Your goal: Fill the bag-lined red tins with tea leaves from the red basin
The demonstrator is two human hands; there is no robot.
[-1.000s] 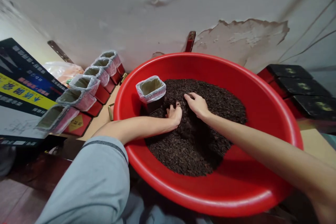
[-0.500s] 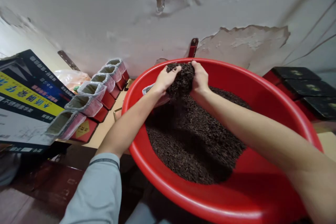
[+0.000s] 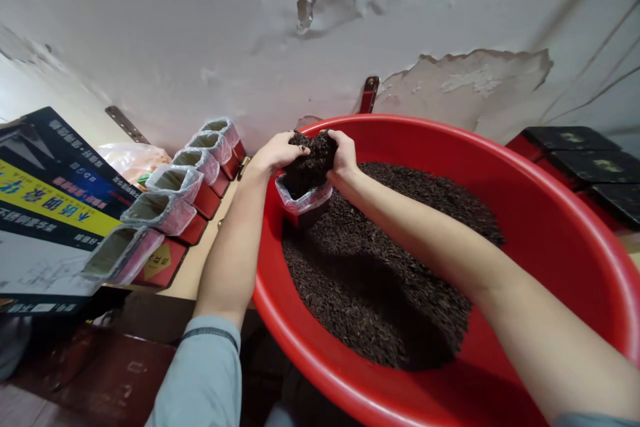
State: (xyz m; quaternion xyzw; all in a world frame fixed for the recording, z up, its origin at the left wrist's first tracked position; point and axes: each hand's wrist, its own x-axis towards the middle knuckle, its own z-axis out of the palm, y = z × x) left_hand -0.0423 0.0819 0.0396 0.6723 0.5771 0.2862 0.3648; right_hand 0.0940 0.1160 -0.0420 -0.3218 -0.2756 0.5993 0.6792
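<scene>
A heap of dark loose tea leaves [image 3: 316, 155] is cupped between my two hands. My left hand [image 3: 280, 151] closes in from the left, its thumb over the leaves. On the other side my right hand [image 3: 344, 153] presses against the heap with bent fingers. Just beneath them, a red tin with a clear plastic liner [image 3: 306, 207] stands inside the large red basin [image 3: 540, 207], at its left side. Some leaves show in the liner's mouth; the hands hide part of it. More loose leaves [image 3: 380, 280] cover much of the basin's floor.
Several red tins with open plastic liners [image 3: 165, 210] stand in a row on a wooden board [image 3: 193, 273] to the left. A printed carton [image 3: 60, 207] leans beside them. Black-lidded boxes [image 3: 590, 160] sit at the right, and a peeling wall [image 3: 200, 33] rises behind.
Both hands have moved left and slightly down with the tea leaves, now over the lined tin. More of that tin shows below them.
</scene>
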